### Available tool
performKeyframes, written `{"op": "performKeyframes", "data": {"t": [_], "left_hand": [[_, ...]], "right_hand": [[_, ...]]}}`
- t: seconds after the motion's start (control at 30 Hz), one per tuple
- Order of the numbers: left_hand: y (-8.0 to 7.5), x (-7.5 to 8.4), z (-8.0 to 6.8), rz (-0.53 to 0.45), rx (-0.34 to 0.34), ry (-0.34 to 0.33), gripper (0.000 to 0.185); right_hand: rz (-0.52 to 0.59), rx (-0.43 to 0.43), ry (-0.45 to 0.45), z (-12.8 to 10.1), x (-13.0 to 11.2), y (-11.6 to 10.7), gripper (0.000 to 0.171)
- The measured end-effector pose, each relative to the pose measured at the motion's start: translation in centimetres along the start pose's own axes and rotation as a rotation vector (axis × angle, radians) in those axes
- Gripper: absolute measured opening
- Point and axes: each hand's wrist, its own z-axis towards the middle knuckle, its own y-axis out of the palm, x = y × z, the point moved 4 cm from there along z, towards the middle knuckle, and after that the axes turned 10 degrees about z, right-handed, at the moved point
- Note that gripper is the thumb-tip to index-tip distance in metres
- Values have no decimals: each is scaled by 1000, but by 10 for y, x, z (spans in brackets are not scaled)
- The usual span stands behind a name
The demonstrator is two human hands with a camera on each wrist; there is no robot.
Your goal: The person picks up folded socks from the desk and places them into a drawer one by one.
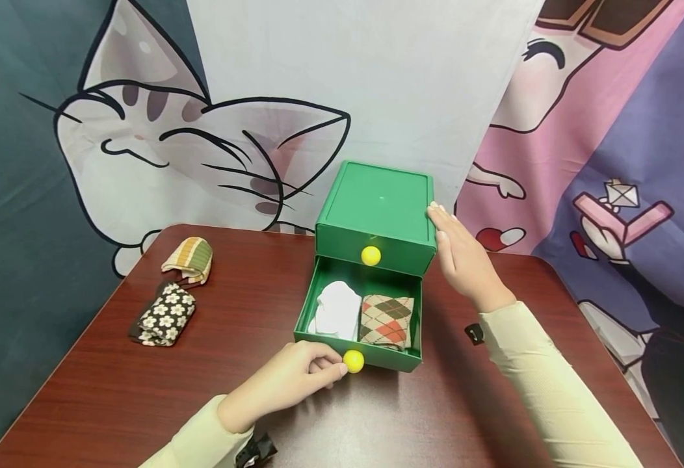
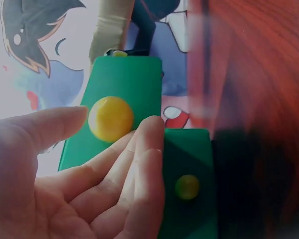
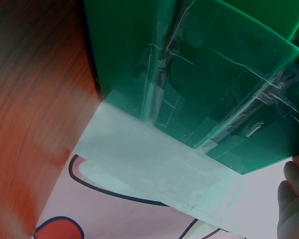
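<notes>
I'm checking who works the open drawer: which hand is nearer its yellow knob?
Left. The left hand touches the lower yellow knob with its fingers; the right hand rests against the green box's upper right side.

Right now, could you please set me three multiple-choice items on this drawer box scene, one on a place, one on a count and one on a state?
1. Where does the white sock lie?
A. in the open lower drawer
B. on top of the box
C. on the table's right edge

2. How many folded socks lie on the table outside the box?
A. none
B. two
C. four

3. What is the left hand doing?
A. lying flat on the table
B. holding a sock
C. pinching the lower yellow knob

Answers: 1 A, it sits beside the argyle sock in that drawer; 2 B, a striped sock and a flowered sock; 3 C, fingertips close on the knob while the right hand braces the green box.
</notes>
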Motion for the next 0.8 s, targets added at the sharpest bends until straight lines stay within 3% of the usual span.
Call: {"op": "performKeyframes", "data": {"t": [0.2, 0.5, 0.8], "left_hand": [[8, 0, 6, -41, 11, -13, 24], [5, 3, 11, -44, 34, -40, 19], [2, -4, 32, -93, 41, -7, 23]], "right_hand": [[-1, -1, 4, 0, 0, 0, 48], [-1, 2, 6, 0, 0, 0, 48], [2, 7, 10, 0, 0, 0, 48]]}}
